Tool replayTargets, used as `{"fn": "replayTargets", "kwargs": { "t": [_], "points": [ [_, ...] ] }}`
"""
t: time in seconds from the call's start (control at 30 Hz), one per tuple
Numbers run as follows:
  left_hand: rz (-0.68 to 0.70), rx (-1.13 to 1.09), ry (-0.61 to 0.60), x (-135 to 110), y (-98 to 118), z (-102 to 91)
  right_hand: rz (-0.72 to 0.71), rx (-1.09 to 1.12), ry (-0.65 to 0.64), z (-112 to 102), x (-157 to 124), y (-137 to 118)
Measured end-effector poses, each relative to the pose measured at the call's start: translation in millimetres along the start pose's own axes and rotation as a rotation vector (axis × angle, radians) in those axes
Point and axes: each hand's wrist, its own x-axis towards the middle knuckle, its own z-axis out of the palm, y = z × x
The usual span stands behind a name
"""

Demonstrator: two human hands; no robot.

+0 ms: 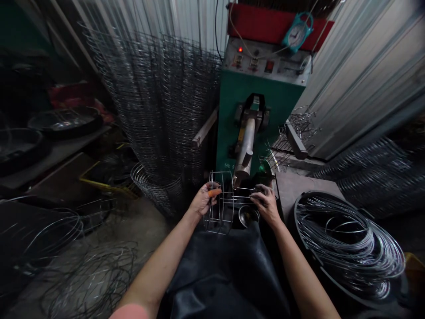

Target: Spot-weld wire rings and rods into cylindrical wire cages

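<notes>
My left hand (203, 198), with an orange cover on one finger, is closed on the rings of a round wire cage frame (222, 204). The frame lies sideways in front of a green welding machine (257, 95). Its thin rods run to the right into my right hand (265, 201), whose fingers pinch them. The machine's metal arm (245, 148) points down to a tip just above the frame, between my two hands. A small metal bowl (247, 215) sits just below the frame. A black apron (226, 274) covers my lap.
Tall stacks of finished wire frames (159, 106) rise at the left of the machine. A black tub (348, 248) at the right holds several wire rings. Loose wire hoops (66, 248) lie on the floor at left. A teal clock (297, 31) sits atop the machine.
</notes>
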Motion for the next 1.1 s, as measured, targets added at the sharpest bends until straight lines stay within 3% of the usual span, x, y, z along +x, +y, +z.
{"fn": "replayTargets", "kwargs": {
  "t": [0.53,1.1],
  "points": [
    [-0.013,-0.031,0.018,11.0,0.6,6.5,0.01,0.02,-0.015,2.9,4.4,13.4],
    [-0.079,-0.057,0.0,45.5,2.2,4.8,0.099,0.028,-0.051,4.5,23.2,17.3]
  ]
}}
